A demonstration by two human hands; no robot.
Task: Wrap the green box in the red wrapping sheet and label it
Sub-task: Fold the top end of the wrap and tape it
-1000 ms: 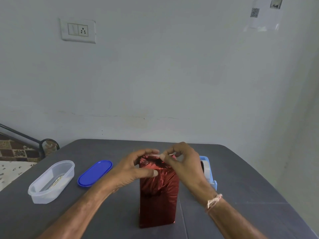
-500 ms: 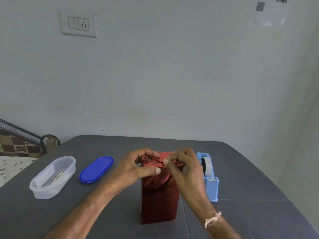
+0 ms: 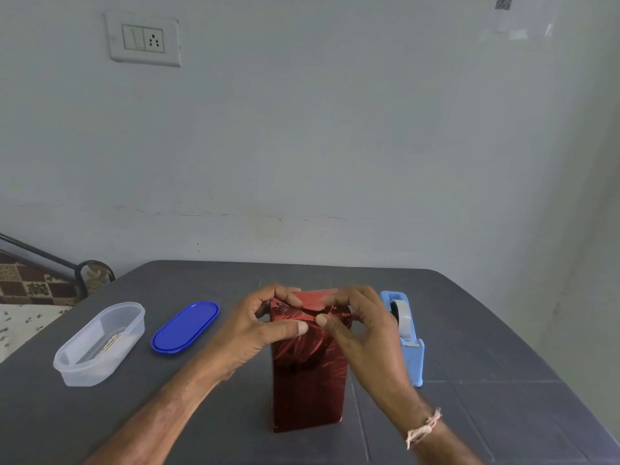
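- The red-wrapped box point(image 3: 308, 380) stands upright in the middle of the grey surface point(image 3: 201, 414), its top between both hands.
- The left hand point(image 3: 258, 327) grips the top left corner, with its thumb flat on the near face and its fingers curled over the top edge.
- The right hand point(image 3: 365, 333) pinches a crumpled fold of the sheet at the top right, thumb tip just beside the left thumb.
- A light blue tape dispenser point(image 3: 411, 357) sits just beside the box on the right, partly behind the right hand.
- A blue lid point(image 3: 185, 327) lies to the left, apart from the box, and a clear container point(image 3: 100, 344) lies farther left, near the surface's left edge.
- Bare surface lies in front of the box and behind it, up to the far edge by the wall.
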